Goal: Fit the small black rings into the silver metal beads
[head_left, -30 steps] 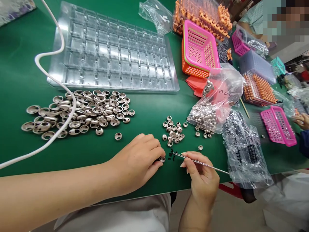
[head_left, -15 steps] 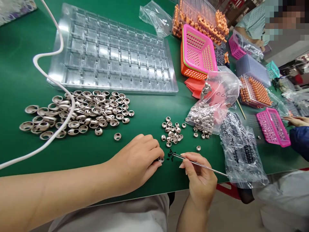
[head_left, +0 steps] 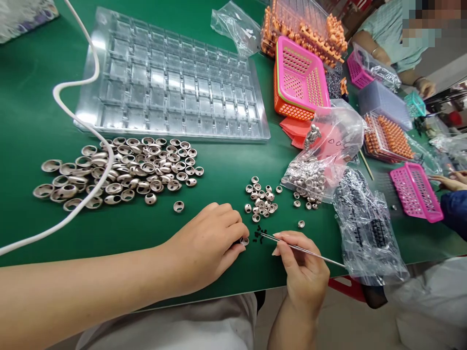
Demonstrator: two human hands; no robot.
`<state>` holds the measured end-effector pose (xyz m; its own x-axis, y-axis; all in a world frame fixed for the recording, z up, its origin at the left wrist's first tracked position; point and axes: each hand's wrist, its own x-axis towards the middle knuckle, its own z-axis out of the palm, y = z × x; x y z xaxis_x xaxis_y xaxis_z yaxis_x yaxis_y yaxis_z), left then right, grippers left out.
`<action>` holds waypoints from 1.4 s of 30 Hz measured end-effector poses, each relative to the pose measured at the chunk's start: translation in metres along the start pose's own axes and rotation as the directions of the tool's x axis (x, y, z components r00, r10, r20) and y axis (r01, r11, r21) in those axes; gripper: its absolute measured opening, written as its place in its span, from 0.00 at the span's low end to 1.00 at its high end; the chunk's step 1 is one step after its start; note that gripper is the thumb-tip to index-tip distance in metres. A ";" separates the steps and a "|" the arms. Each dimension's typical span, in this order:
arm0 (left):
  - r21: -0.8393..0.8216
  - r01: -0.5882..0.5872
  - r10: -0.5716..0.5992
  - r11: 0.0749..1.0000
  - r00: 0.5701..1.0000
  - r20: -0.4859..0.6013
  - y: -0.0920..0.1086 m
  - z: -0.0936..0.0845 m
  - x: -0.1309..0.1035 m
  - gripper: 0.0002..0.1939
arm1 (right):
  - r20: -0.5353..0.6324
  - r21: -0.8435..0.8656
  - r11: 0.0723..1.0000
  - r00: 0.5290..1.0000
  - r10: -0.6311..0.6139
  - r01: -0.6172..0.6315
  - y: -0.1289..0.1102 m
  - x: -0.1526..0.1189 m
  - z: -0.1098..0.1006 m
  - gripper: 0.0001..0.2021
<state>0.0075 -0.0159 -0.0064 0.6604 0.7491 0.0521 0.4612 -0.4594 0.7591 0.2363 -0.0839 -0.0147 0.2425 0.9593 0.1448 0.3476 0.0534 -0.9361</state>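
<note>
Near the table's front edge, my left hand [head_left: 215, 243] pinches a small silver metal ring [head_left: 244, 241] between thumb and fingers. My right hand [head_left: 304, 265] grips thin metal tweezers [head_left: 314, 253], whose tips touch several tiny black pieces [head_left: 257, 234] just right of the ring. Whether the tips hold a piece is too small to tell. Behind the black pieces lies a small group of silver rings [head_left: 260, 197]. A large pile of wider silver rings [head_left: 138, 165] spreads out behind my left forearm.
A clear compartment tray [head_left: 171, 82] lies at the back. A white cable [head_left: 58, 95] crosses the left side. To the right are stacked baskets [head_left: 299, 78], a bag of metal parts [head_left: 306, 175], a bag of black parts [head_left: 365, 223] and a pink basket [head_left: 416, 192]. Other people's hands show at far right.
The view has shifted slightly. At the upper right, another person's arm and hand have come further into sight. Both my hands keep nearly the same pose.
</note>
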 end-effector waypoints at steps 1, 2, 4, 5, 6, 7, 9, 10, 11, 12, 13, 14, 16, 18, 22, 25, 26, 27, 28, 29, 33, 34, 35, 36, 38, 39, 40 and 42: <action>0.001 0.002 -0.002 1.000 1.000 0.002 0.000 0.000 0.000 0.05 | -0.004 0.003 1.000 1.000 -0.003 0.003 0.000 0.000 0.000 0.10; 0.002 0.004 -0.004 1.000 1.000 0.003 0.000 0.000 0.000 0.05 | -0.009 0.005 1.000 1.000 -0.007 0.007 -0.001 0.000 0.001 0.10; 0.002 0.003 -0.003 1.000 1.000 0.003 0.000 0.000 0.000 0.05 | -0.016 0.010 1.000 1.000 -0.015 0.015 -0.002 0.000 0.001 0.10; 0.000 0.001 -0.001 1.000 1.000 0.003 0.000 0.000 0.000 0.05 | -0.017 0.012 1.000 1.000 -0.016 0.016 -0.002 0.000 0.001 0.10; -0.001 -0.001 0.001 1.000 1.000 0.002 0.000 0.000 0.000 0.06 | -0.018 0.015 1.000 1.000 -0.016 0.016 -0.002 0.000 0.002 0.10; -0.002 -0.003 0.003 1.000 1.000 0.001 0.000 -0.001 0.000 0.06 | -0.020 0.019 1.000 1.000 -0.015 0.016 -0.002 0.000 0.002 0.10; -0.005 -0.005 0.005 1.000 1.000 0.000 0.000 -0.001 0.000 0.06 | -0.031 0.022 1.000 0.999 -0.013 0.013 -0.002 0.000 0.002 0.10; -0.005 -0.005 0.005 1.000 1.000 0.000 0.000 -0.001 0.000 0.06 | -0.036 0.021 1.000 0.999 -0.012 0.013 -0.002 0.000 0.002 0.10; -0.005 -0.005 0.005 1.000 1.000 0.002 0.000 -0.001 0.000 0.06 | -0.036 0.020 1.000 0.999 -0.012 0.013 -0.001 0.000 0.002 0.10; -0.005 -0.004 0.004 1.000 1.000 0.004 0.000 -0.001 0.000 0.06 | -0.033 0.018 1.000 0.999 -0.012 0.013 -0.001 0.000 0.002 0.10; -0.004 -0.003 0.003 1.000 1.000 0.007 0.000 -0.001 0.000 0.06 | -0.029 0.016 1.000 1.000 -0.013 0.014 -0.001 0.000 0.001 0.11; -0.004 -0.001 0.001 1.000 1.000 0.009 0.000 -0.001 0.000 0.06 | -0.021 0.015 1.000 1.000 -0.014 0.015 -0.001 0.000 0.001 0.11; -0.003 0.002 -0.002 1.000 1.000 0.011 0.000 -0.001 0.000 0.05 | -0.005 0.011 1.000 1.000 -0.024 0.024 0.000 -0.001 0.000 0.12; -0.001 0.003 -0.003 1.000 1.000 0.011 0.001 -0.001 0.000 0.05 | 0.008 0.003 0.999 0.999 -0.043 0.043 0.001 -0.001 -0.001 0.12; -0.005 -0.009 0.009 1.000 1.000 -0.001 -0.001 0.001 0.000 0.05 | 0.020 0.003 0.997 0.997 -0.079 0.079 0.004 0.000 -0.001 0.13; -0.010 -0.039 0.039 0.999 0.999 -0.038 -0.004 0.004 -0.001 0.05 | 0.011 0.014 0.996 0.996 -0.088 0.088 0.004 0.000 -0.001 0.13; -0.010 -0.049 0.048 0.999 0.998 -0.048 -0.005 0.005 -0.001 0.04 | 0.006 0.013 0.996 0.996 -0.086 0.086 0.004 0.000 -0.001 0.13; -0.009 -0.056 0.056 0.998 0.997 -0.055 -0.006 0.006 -0.001 0.04 | 0.003 0.010 0.997 0.997 -0.082 0.082 0.004 0.000 -0.001 0.12; -0.009 -0.061 0.060 0.998 0.996 -0.059 -0.006 0.006 -0.001 0.04 | 0.003 0.006 0.997 0.997 -0.077 0.077 0.004 0.000 -0.001 0.12; -0.008 -0.063 0.062 0.998 0.996 -0.059 -0.007 0.007 0.000 0.04 | 0.005 0.003 0.997 0.997 -0.073 0.073 0.003 -0.001 -0.001 0.12; -0.006 -0.061 0.061 0.998 0.997 -0.052 -0.006 0.005 0.000 0.04 | 0.024 -0.004 0.997 0.997 -0.078 0.078 0.004 -0.001 -0.002 0.12; -0.004 -0.056 0.056 0.998 0.998 -0.043 -0.005 0.004 0.001 0.04 | 0.026 -0.006 0.997 0.997 -0.079 0.079 0.004 -0.001 -0.002 0.12; -0.001 -0.049 0.049 0.999 0.998 -0.032 -0.004 0.003 0.001 0.04 | 0.027 -0.006 0.997 0.996 -0.079 0.080 0.004 -0.001 -0.002 0.12; 0.002 -0.043 0.043 0.999 0.999 -0.019 -0.004 0.002 0.001 0.04 | 0.028 -0.006 0.997 0.996 -0.080 0.080 0.004 -0.001 -0.001 0.12; 0.005 -0.032 0.032 0.999 0.999 0.001 -0.002 -0.001 0.001 0.04 | 0.031 0.000 0.996 0.996 -0.085 0.085 0.003 0.000 -0.001 0.13; 0.004 -0.029 0.029 1.000 1.000 0.005 -0.002 -0.002 0.001 0.04 | 0.032 0.004 0.996 0.995 -0.090 0.090 0.003 0.000 -0.001 0.13; 0.004 -0.028 0.028 1.000 1.000 0.006 -0.002 -0.003 0.001 0.04 | 0.033 0.008 0.995 0.995 -0.095 0.095 0.002 0.000 0.000 0.13; 0.006 -0.026 0.026 1.000 1.000 0.007 -0.002 -0.004 0.002 0.04 | 0.032 0.013 0.995 0.994 -0.101 0.100 0.002 0.001 0.000 0.13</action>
<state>0.0059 -0.0121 -0.0052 0.6763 0.7336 0.0671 0.4472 -0.4812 0.7539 0.2374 -0.0831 -0.0163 0.1770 0.9574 0.2279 0.3586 0.1529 -0.9209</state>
